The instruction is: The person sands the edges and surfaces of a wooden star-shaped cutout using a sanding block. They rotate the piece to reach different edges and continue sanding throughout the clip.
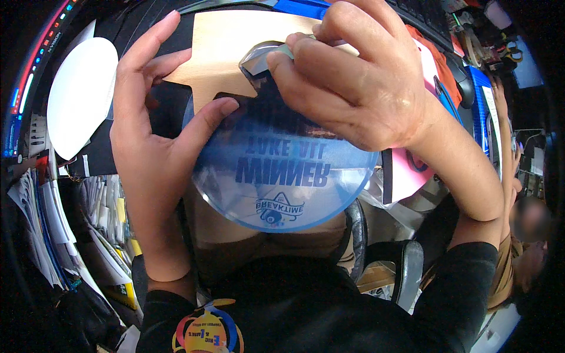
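A round, glossy blue printed panel (276,176) hangs over my lap, its lettering upside down to me. Against its far side is a light wooden board (220,53) with a stepped lower edge. My left hand (147,112) is closed about the board's left side, fingers at the edge and thumb over the dark upper part of the panel. A curled pale film strip (268,59) is pinched in my right hand (359,82), over the board's right part. This hand hides where board and panel meet there.
A white oval sheet (82,97) stands at the left, beside a lit screen (29,76). Papers and files (44,229) fill the lower left. To the right are a pink sheet (406,176), a dark mouse (462,88) and a blue tray (479,112). Another person (524,235) sits at far right.
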{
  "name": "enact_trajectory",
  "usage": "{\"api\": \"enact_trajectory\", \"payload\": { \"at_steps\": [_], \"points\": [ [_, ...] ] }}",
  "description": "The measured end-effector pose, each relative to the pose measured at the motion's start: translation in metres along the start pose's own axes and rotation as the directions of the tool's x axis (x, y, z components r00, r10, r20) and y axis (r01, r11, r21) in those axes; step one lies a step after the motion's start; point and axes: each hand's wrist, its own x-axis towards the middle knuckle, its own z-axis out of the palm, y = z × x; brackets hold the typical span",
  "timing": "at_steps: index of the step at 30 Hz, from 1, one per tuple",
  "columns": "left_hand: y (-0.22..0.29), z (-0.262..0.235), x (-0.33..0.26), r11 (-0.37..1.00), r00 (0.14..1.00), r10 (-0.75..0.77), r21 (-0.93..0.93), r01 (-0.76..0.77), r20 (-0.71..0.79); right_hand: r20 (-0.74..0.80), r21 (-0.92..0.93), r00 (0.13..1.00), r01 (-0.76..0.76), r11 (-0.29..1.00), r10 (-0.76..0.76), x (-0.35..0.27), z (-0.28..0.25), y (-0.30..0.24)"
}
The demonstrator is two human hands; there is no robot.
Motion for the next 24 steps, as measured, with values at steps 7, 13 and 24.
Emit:
{"api": "enact_trajectory", "payload": {
  "at_steps": [7,13,24],
  "points": [
    [-0.008,0.001,-0.005,1.0,1.0,0.006,0.025,-0.006,-0.017,0.074,-0.022,0.997,0.036,0.999,-0.035,0.0,-0.002,0.003],
    [-0.013,0.002,-0.005,1.0,1.0,0.023,0.0,-0.023,-0.017,0.137,-0.03,0.988,0.07,0.997,-0.066,0.002,-0.004,0.006],
    [-0.019,0.002,-0.006,0.998,0.998,0.055,-0.024,-0.055,-0.01,0.227,-0.031,0.968,0.119,0.992,-0.11,0.006,-0.009,0.008]
  ]
}}
